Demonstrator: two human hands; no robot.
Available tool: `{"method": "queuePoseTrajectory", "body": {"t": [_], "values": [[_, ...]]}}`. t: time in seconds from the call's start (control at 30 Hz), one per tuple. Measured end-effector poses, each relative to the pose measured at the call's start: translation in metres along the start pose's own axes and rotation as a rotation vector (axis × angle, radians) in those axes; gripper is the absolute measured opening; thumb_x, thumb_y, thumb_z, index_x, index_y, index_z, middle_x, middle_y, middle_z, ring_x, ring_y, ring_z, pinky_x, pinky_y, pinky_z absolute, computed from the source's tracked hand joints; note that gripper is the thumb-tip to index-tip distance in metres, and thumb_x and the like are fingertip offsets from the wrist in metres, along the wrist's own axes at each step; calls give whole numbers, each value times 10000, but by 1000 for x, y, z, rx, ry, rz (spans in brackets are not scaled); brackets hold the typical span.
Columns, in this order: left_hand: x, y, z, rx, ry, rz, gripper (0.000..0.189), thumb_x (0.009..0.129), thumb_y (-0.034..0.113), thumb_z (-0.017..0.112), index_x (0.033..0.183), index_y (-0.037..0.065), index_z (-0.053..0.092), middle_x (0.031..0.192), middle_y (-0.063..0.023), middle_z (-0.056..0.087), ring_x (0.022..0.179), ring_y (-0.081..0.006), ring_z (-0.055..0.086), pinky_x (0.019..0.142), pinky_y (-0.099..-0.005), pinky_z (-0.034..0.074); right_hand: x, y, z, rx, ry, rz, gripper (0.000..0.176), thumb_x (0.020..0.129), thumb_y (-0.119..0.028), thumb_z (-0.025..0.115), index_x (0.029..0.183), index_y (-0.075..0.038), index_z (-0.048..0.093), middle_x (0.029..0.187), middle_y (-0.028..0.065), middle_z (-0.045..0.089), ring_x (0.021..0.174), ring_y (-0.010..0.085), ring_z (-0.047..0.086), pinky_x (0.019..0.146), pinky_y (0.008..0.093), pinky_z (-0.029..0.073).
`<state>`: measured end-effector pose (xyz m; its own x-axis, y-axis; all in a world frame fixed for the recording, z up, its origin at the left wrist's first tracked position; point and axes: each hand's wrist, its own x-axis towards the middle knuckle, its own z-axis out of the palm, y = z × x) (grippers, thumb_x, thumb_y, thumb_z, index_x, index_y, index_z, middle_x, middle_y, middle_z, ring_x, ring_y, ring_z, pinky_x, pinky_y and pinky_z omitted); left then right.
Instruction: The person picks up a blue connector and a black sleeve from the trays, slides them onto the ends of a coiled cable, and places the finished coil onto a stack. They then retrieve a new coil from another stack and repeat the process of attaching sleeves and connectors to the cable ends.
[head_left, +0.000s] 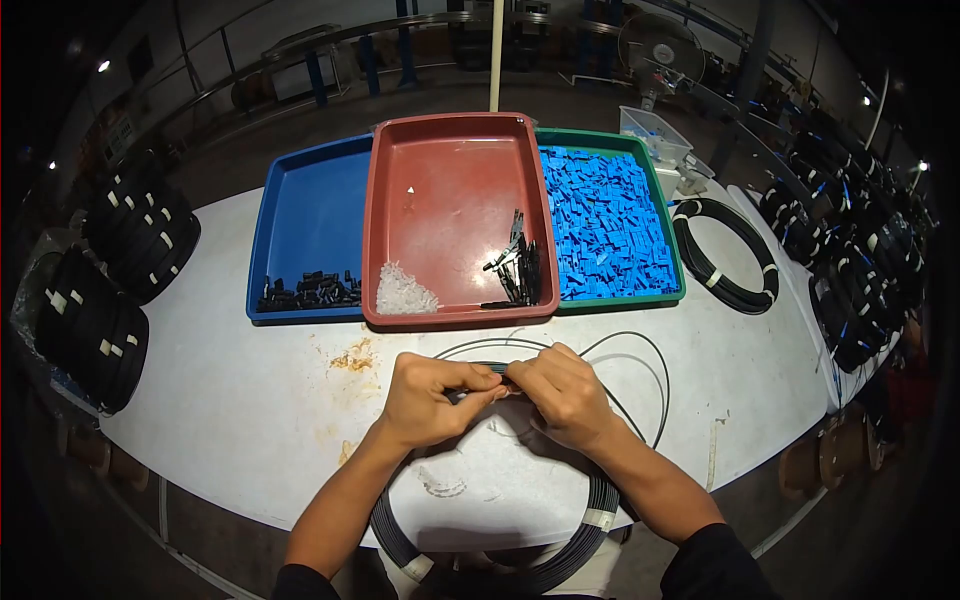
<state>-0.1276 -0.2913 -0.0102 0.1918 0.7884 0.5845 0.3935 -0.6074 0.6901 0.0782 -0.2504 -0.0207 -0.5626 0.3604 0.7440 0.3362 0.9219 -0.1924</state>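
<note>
My left hand point(437, 400) and my right hand point(562, 392) meet above the near middle of the white table. Fingers and thumbs of both are pinched on the far side of a coil of black cable point(592, 525), whose near part hangs at the table's front edge. White tape wraps the coil at the lower left and lower right. A loose loop of the cable runs out to the right, beyond my right hand. The exact spot between my fingertips is mostly hidden.
Beyond my hands stand a blue tray point(310, 200) with black parts, a red tray point(450, 190) with clear and black pieces, and a green tray point(675, 270) full of blue pieces. Another black coil point(765, 285) lies right. Stacked coils point(95, 330) stand left.
</note>
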Motion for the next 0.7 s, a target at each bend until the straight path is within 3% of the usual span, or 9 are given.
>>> {"method": "queuePoseTrajectory", "body": {"t": [0.1,0.17,0.2,0.23,0.33,0.37,0.47,0.57,0.7], "values": [[4,-2,-3,262,-94,353,148,691,-11,811,822,-35,748,829,-147,763,644,-204,729,633,-274,604,-1,0,1,168,-38,165,228,774,6,680,1000,-14,684,751,108,655,678,257,632,666,358,515],[6,-4,0,607,-87,776,143,702,-17,774,840,-14,736,846,-115,747,634,-213,712,603,-297,590,6,-4,-7,507,-285,697,177,821,24,648,991,-4,691,728,131,669,664,290,660,639,375,532],[7,-2,-1,630,-75,822,129,728,-44,739,852,-9,741,846,-106,740,629,-206,708,586,-298,583,5,-1,-6,557,-297,726,121,862,-3,662,978,-4,696,728,141,675,669,314,675,626,384,539],[7,-2,-2,631,-72,824,129,728,-44,739,852,-9,741,846,-106,740,629,-206,708,586,-298,583,4,1,-5,555,-296,724,121,862,-3,662,978,-4,696,728,141,675,669,314,675,626,384,539],[3,-7,-9,391,-125,440,126,717,-29,787,838,-37,751,853,-124,764,668,-206,735,635,-289,614,-3,3,6,206,-96,194,188,833,-39,706,1017,-8,680,766,113,669,693,274,660,652,368,525],[0,-7,-7,392,-119,437,126,717,-29,787,838,-37,751,853,-124,764,668,-206,735,635,-289,614,-2,3,6,207,-101,189,188,833,-39,706,1017,-8,680,766,113,669,693,274,660,652,368,525],[-2,-2,-5,-166,-9,-172,116,819,-8,783,931,-39,787,835,-154,780,741,-183,770,676,-255,603,4,-5,-1,-26,-9,-69,251,769,-45,698,1008,24,667,798,75,628,682,242,590,654,365,490],[-1,4,0,-313,20,-330,106,811,-12,786,914,-36,787,844,-143,783,750,-180,769,679,-253,602,3,-6,-2,-111,35,-88,264,757,-34,699,1011,29,667,797,67,621,675,231,581,652,355,487],[0,1,5,33,40,150,165,727,-76,771,882,-19,784,851,-171,776,711,-228,765,677,-289,620,0,-4,-1,-33,11,10,253,740,-5,688,991,19,682,776,88,644,673,242,610,639,364,501]]}}
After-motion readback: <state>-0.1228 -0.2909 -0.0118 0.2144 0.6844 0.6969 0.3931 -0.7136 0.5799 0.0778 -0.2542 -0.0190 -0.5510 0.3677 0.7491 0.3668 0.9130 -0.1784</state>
